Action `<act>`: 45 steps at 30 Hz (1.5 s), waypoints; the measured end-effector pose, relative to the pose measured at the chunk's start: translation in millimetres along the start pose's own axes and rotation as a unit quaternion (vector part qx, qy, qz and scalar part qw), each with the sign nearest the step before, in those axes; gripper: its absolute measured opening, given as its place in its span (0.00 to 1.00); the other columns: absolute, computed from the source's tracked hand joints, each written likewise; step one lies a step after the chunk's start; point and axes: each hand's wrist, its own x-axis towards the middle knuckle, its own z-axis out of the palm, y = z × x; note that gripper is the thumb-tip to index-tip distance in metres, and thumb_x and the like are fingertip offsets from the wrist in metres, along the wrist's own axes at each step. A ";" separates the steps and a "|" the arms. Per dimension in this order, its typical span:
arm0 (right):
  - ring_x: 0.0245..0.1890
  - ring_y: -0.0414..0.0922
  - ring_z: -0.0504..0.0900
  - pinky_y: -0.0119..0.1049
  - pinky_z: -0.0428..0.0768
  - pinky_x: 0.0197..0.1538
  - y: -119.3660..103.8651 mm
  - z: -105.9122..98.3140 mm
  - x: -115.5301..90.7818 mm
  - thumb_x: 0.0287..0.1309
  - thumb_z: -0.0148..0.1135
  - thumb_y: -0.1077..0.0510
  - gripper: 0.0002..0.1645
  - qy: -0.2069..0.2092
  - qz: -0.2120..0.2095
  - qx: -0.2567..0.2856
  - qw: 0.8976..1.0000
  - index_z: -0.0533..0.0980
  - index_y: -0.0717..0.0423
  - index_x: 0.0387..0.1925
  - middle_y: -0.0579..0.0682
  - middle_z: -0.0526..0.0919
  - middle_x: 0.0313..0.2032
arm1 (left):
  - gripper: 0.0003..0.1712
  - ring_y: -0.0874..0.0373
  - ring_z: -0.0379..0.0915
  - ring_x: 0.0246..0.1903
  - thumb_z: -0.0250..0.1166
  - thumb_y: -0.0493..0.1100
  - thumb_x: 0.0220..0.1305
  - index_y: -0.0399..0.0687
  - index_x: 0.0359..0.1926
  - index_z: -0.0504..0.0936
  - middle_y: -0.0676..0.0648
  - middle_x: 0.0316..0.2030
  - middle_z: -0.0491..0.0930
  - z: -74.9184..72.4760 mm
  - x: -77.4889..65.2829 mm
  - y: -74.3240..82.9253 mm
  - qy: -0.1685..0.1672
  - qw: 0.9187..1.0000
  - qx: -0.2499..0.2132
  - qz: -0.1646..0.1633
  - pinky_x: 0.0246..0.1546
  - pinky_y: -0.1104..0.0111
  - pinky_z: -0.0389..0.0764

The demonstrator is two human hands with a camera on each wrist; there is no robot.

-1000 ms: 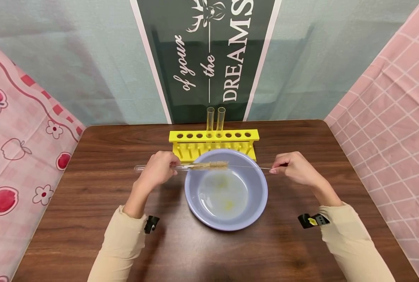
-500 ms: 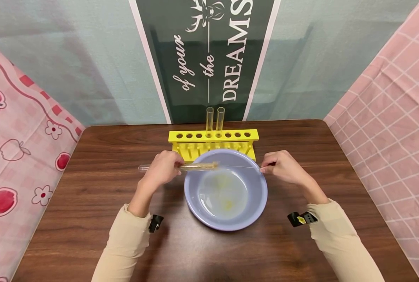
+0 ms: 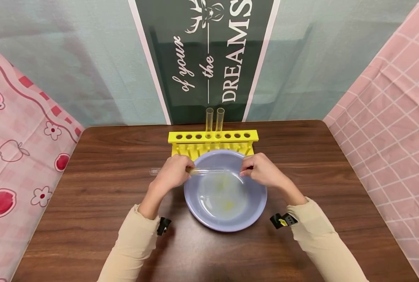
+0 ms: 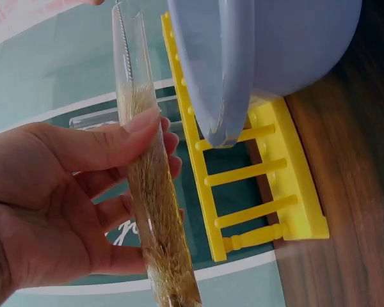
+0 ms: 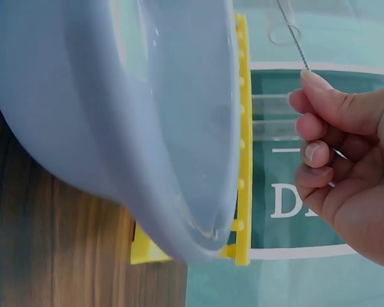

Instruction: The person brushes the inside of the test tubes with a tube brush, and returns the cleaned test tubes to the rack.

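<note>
My left hand grips a clear glass test tube that lies level over the basin, its mouth facing right. Inside the tube, the tan bristles of a test tube brush fill the stretch under and beyond my left fingers. The brush's twisted wire comes out of the mouth, and my right hand pinches it between thumb and forefinger close to the opening. Below both hands stands a lavender basin with a shallow layer of cloudy water and yellowish patches.
Behind the basin is a yellow test tube rack with two clear test tubes upright in its middle holes. The basin's rim overlaps the rack's front in the head view. A brown wooden table carries everything, with cloth-covered walls on three sides.
My right hand has moved left, pushing the brush from the tube's mouth deep inside. My left hand has shifted slightly right with the tube.
</note>
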 end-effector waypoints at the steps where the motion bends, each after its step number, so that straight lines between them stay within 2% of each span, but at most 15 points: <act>1: 0.19 0.37 0.69 0.30 0.68 0.24 -1.3 1.7 1.0 0.41 0.66 0.74 0.13 0.000 -0.002 0.002 1.000 0.78 0.55 0.15 0.39 0.73 0.16 | 0.08 0.58 0.66 0.23 0.64 0.27 0.46 0.43 0.25 0.83 0.51 0.21 0.75 -0.1 -0.1 1.1 0.004 1.000 0.003 0.000 0.26 0.67 0.70; 6: 0.19 0.36 0.69 0.31 0.68 0.24 -2.2 8.4 3.0 0.42 0.66 0.73 0.12 0.008 -0.006 0.008 1.000 0.79 0.56 0.15 0.38 0.73 0.16 | 0.14 0.60 0.57 0.19 0.60 0.24 0.46 0.44 0.14 0.75 0.54 0.13 0.61 0.2 1.1 6.1 0.014 1.000 -0.001 0.017 0.20 0.71 0.60; 9: 0.19 0.37 0.69 0.31 0.69 0.25 -2.7 9.6 2.6 0.44 0.66 0.71 0.10 0.005 0.009 0.012 1.000 0.80 0.56 0.17 0.39 0.74 0.17 | 0.16 0.60 0.53 0.18 0.58 0.24 0.45 0.45 0.12 0.70 0.54 0.13 0.54 0.7 1.4 8.0 0.017 0.999 -0.012 0.027 0.19 0.72 0.55; 12: 0.21 0.39 0.69 0.32 0.68 0.25 -2.2 7.7 1.0 0.47 0.65 0.69 0.08 -0.001 0.052 0.029 0.998 0.80 0.56 0.19 0.42 0.75 0.19 | 0.12 0.61 0.57 0.19 0.62 0.25 0.45 0.44 0.15 0.75 0.54 0.14 0.61 1.7 0.8 6.6 0.021 0.999 -0.021 0.025 0.20 0.72 0.59; 16: 0.24 0.43 0.69 0.32 0.68 0.26 -0.7 3.0 -1.4 0.50 0.64 0.65 0.04 -0.006 0.122 0.064 0.990 0.80 0.57 0.22 0.48 0.77 0.20 | 0.06 0.61 0.64 0.21 0.66 0.28 0.46 0.43 0.24 0.81 0.53 0.18 0.71 2.7 0.2 5.5 0.014 0.999 -0.032 0.022 0.24 0.71 0.67; 19: 0.24 0.44 0.69 0.32 0.68 0.26 -0.6 0.4 -2.8 0.51 0.64 0.63 0.03 -0.005 0.151 0.081 0.985 0.80 0.59 0.24 0.49 0.76 0.21 | 0.05 0.60 0.65 0.22 0.67 0.29 0.47 0.42 0.25 0.82 0.52 0.19 0.73 3.5 0.6 6.4 0.009 0.999 -0.031 0.023 0.25 0.70 0.68; 23: 0.24 0.45 0.68 0.32 0.67 0.26 0.1 -0.2 -3.5 0.51 0.64 0.64 0.03 -0.012 0.171 0.097 0.980 0.79 0.60 0.25 0.48 0.75 0.20 | 0.05 0.60 0.64 0.22 0.66 0.29 0.46 0.41 0.24 0.82 0.53 0.18 0.71 4.1 1.0 8.0 0.013 0.999 -0.021 0.028 0.25 0.70 0.66; 27: 0.22 0.50 0.71 0.33 0.68 0.25 -0.4 -1.3 -3.2 0.51 0.64 0.64 0.04 -0.015 0.191 0.125 0.973 0.79 0.61 0.24 0.52 0.74 0.18 | 0.06 0.60 0.63 0.21 0.66 0.29 0.46 0.42 0.22 0.80 0.53 0.17 0.70 4.5 0.7 10.3 0.022 0.999 -0.017 0.026 0.24 0.70 0.65; 31: 0.22 0.57 0.74 0.34 0.68 0.24 -1.6 -3.2 -2.1 0.51 0.64 0.64 0.07 -0.011 0.206 0.156 0.966 0.78 0.62 0.22 0.54 0.74 0.16 | 0.06 0.59 0.65 0.22 0.67 0.29 0.47 0.43 0.25 0.81 0.52 0.19 0.72 5.0 -0.1 12.9 0.034 0.999 -0.017 0.011 0.25 0.69 0.67; 36: 0.22 0.59 0.74 0.36 0.70 0.27 0.6 -3.0 0.1 0.52 0.63 0.64 0.09 -0.012 0.224 0.180 0.958 0.77 0.64 0.21 0.53 0.74 0.15 | 0.05 0.57 0.67 0.24 0.67 0.29 0.47 0.41 0.27 0.82 0.50 0.21 0.74 5.8 0.1 14.7 0.036 0.999 -0.017 -0.010 0.26 0.68 0.69; 41: 0.18 0.57 0.74 0.41 0.74 0.28 3.4 -2.9 2.1 0.51 0.63 0.65 0.12 -0.012 0.261 0.222 0.939 0.74 0.73 0.23 0.53 0.73 0.15 | 0.05 0.57 0.68 0.25 0.68 0.30 0.47 0.40 0.29 0.82 0.50 0.23 0.75 7.4 0.9 15.4 0.033 0.999 -0.015 -0.018 0.27 0.67 0.71; 45: 0.14 0.49 0.71 0.38 0.73 0.24 4.5 -3.6 3.9 0.51 0.62 0.67 0.13 -0.017 0.291 0.257 0.922 0.71 0.77 0.24 0.52 0.72 0.14 | 0.06 0.57 0.70 0.25 0.66 0.29 0.48 0.39 0.29 0.82 0.49 0.24 0.76 9.7 0.4 16.5 0.043 0.999 -0.006 -0.014 0.28 0.67 0.73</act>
